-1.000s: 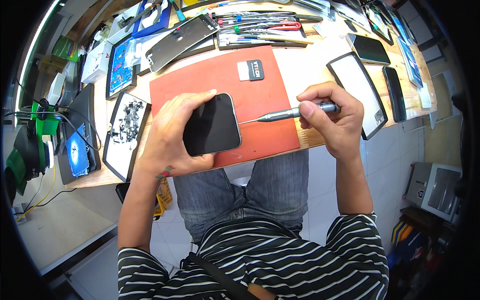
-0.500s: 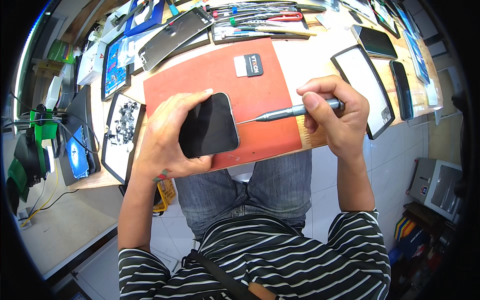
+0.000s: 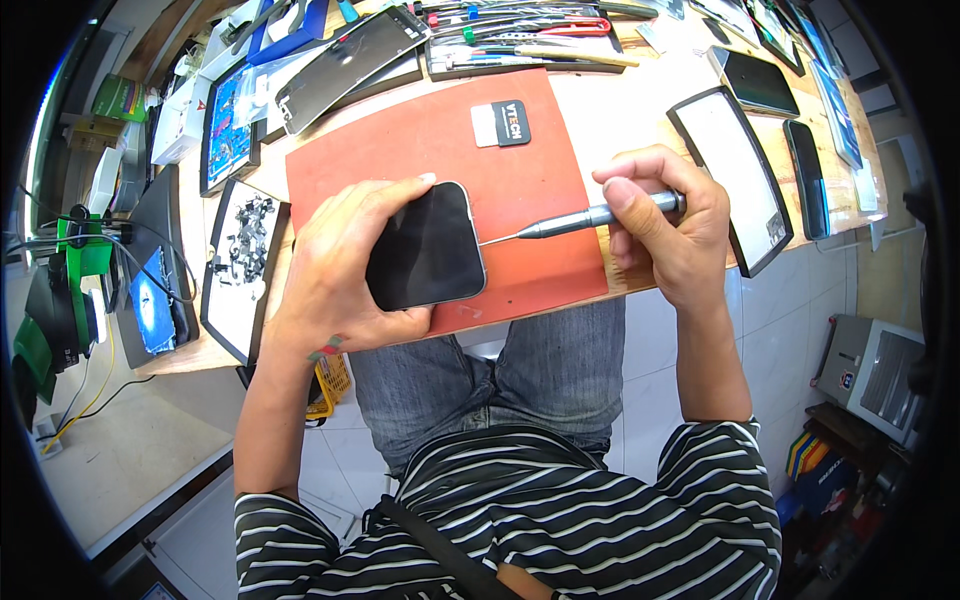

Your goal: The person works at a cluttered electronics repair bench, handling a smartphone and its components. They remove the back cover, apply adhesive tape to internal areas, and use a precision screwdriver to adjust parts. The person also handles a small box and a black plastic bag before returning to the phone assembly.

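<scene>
A dark-screened smartphone (image 3: 428, 246) lies in the grip of my left hand (image 3: 335, 255), its thumb along the near edge and its fingers round the left side and far corner. My right hand (image 3: 672, 220) is closed round a grey precision screwdriver (image 3: 565, 222). The thin tip points left and meets the phone's right edge, where two small marks show. Beneath the phone spreads an orange-red work mat (image 3: 540, 180). On the mat, beyond the phone, sits a small black and white card (image 3: 500, 124).
Left of the mat stands a tray of small parts (image 3: 245, 240). A loose screen panel (image 3: 350, 68) leans at the back, beside a rack of tweezers and tools (image 3: 520, 42). On the right are a white black-rimmed tray (image 3: 730, 170) and two more phones, one dark and slim (image 3: 806, 178).
The phone and my left hand have shifted slightly right. My right hand and screwdriver hold nearly the same place, with the tip still at the phone's edge.
</scene>
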Demonstrator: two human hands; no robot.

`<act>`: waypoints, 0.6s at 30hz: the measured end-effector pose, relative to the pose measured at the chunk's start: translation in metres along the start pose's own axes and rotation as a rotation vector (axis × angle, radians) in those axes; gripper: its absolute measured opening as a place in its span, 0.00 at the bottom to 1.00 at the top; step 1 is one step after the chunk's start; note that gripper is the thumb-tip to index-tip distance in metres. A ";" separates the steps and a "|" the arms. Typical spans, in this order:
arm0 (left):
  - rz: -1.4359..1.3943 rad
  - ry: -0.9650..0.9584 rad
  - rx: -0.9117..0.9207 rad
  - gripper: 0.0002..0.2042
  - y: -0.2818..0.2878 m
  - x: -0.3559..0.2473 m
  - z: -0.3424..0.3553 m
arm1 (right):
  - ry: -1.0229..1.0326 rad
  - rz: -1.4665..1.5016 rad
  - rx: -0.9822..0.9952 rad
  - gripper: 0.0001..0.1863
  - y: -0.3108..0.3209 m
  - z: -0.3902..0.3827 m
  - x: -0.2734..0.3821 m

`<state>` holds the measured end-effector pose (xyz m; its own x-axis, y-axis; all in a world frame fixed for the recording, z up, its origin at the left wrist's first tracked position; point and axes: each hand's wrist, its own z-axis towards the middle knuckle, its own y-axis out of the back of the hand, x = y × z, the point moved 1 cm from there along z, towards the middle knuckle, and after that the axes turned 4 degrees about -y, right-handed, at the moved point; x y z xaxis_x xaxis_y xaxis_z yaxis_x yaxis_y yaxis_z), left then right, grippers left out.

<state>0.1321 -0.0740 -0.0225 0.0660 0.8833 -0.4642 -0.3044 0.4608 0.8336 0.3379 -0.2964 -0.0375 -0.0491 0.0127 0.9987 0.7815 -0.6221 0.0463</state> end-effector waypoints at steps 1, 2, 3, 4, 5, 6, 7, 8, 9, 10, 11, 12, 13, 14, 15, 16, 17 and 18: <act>0.005 -0.013 -0.009 0.41 -0.001 0.001 0.001 | 0.018 0.005 0.025 0.11 0.001 0.001 -0.001; 0.011 -0.015 -0.008 0.42 -0.001 0.001 0.001 | 0.045 0.035 0.045 0.13 0.001 0.001 -0.001; 0.008 0.004 -0.017 0.42 -0.001 0.002 0.001 | 0.053 0.051 0.079 0.16 0.001 0.002 -0.002; 0.006 0.033 -0.015 0.42 0.000 0.002 0.001 | 0.055 0.101 0.097 0.20 0.002 0.003 -0.002; 0.005 0.015 -0.026 0.42 0.000 0.003 0.001 | -0.001 0.130 0.132 0.24 0.004 0.002 -0.001; 0.005 0.003 -0.031 0.42 0.000 0.003 0.001 | 0.039 0.054 0.118 0.23 0.004 0.001 -0.001; 0.010 0.006 -0.021 0.42 -0.001 0.003 0.001 | 0.012 0.037 0.109 0.20 0.006 0.001 0.000; 0.009 0.014 -0.012 0.42 -0.001 0.003 0.001 | -0.008 0.025 0.114 0.18 0.007 0.001 0.001; 0.009 0.006 -0.013 0.42 -0.001 0.003 0.001 | -0.088 0.032 0.077 0.16 0.006 0.001 0.001; 0.009 0.003 -0.011 0.42 -0.001 0.003 0.001 | -0.139 0.049 0.048 0.15 0.006 0.002 0.001; 0.006 0.007 -0.012 0.42 -0.001 0.003 0.001 | -0.138 0.060 0.057 0.15 0.003 0.004 0.001; 0.015 0.005 -0.007 0.42 -0.001 0.003 0.001 | -0.086 0.104 0.062 0.14 0.001 0.006 0.001; 0.019 0.009 -0.005 0.42 -0.001 0.002 0.001 | -0.076 0.100 0.039 0.14 -0.002 0.007 -0.001; 0.020 0.015 -0.003 0.42 -0.001 0.002 0.001 | -0.017 0.127 0.011 0.14 -0.006 0.009 -0.002; 0.023 0.014 -0.005 0.42 -0.001 0.003 0.001 | 0.040 0.154 -0.018 0.13 -0.008 0.009 -0.003; 0.025 0.014 -0.005 0.42 -0.001 0.003 0.001 | 0.042 0.143 0.000 0.14 -0.006 0.009 -0.002; 0.027 0.016 -0.004 0.42 -0.001 0.003 0.001 | 0.062 0.038 -0.020 0.14 -0.004 0.010 -0.002; 0.030 0.013 -0.004 0.42 -0.002 0.003 0.001 | 0.018 0.066 0.021 0.14 0.000 0.009 -0.001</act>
<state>0.1337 -0.0718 -0.0249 0.0440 0.8957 -0.4426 -0.3095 0.4334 0.8464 0.3435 -0.2895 -0.0379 -0.0081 -0.0415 0.9991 0.7964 -0.6045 -0.0187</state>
